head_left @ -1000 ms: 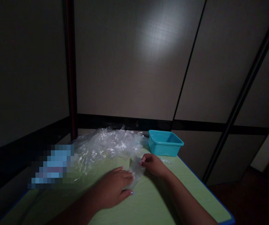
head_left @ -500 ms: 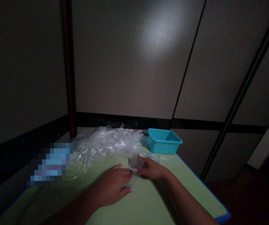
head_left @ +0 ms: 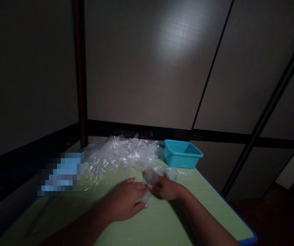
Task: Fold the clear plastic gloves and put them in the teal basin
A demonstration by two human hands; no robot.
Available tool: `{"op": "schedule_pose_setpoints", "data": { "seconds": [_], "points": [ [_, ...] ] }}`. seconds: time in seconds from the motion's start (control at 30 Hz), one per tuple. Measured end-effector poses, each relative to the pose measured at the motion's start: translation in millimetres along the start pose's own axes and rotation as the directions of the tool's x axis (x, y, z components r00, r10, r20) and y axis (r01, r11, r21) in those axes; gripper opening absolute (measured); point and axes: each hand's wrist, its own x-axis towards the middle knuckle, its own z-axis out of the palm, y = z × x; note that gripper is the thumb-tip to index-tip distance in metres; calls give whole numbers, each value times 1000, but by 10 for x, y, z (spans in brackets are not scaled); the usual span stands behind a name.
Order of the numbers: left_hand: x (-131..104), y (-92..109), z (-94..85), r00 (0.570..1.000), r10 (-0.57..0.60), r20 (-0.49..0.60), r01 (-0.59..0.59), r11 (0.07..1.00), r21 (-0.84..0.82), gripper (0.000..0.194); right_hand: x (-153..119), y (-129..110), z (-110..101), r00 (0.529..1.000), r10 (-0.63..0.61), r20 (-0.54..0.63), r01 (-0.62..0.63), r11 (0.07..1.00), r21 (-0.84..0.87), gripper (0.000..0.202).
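Observation:
My left hand [head_left: 130, 201] lies low over the green tabletop, fingers stretched out and thumb apart. Its fingertips rest on the near end of a small clear plastic bag [head_left: 152, 177]. On the bag's right side, my right hand [head_left: 167, 188] has its thumb and fingers closed on the thin plastic, with one finger raised. Beyond both hands spreads a heap of crumpled clear plastic bags [head_left: 126, 152]. What the small bag contains, if anything, I cannot make out.
A turquoise plastic basin [head_left: 182, 160] stands at the table's far right edge. A blurred-out blue item [head_left: 65, 172] is at the left. The green table [head_left: 126, 232] has a blue rim, and grey panels [head_left: 141, 75] rise behind it.
The view has shifted slightly, so everything sits a little further right. My right hand's fingers have curled over the small bag, while my left hand stays flat.

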Motion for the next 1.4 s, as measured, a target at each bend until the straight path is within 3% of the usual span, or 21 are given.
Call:
{"op": "schedule_pose_setpoints", "data": {
  "seconds": [0.47,0.87,1.13,1.2,1.27,1.4],
  "points": [
    [8,18,-10,1000,16,-22,-16,1000,22,35,-8,-137,-17,992,-69,106,65,997,35,54],
    [3,-2,1,999,25,-36,-24,999,26,36,8,-116,9,994,-71,88,67,996,53,54],
    [21,10,-146,996,66,-55,-69,997,-45,23,2,-91,15,991,-89,100,88,996,20,59],
    [30,-30,-164,994,24,-105,-31,997,-72,17,1,-86,26,992,-84,98,83,996,10,62],
    [39,-98,-150,978,-103,-179,86,991,-102,21,1,-84,39,992,-76,97,77,997,-8,67],
    [64,-250,-36,881,-401,-252,310,890,-333,23,6,-107,62,993,-45,106,52,996,-67,76]
  ]
}}
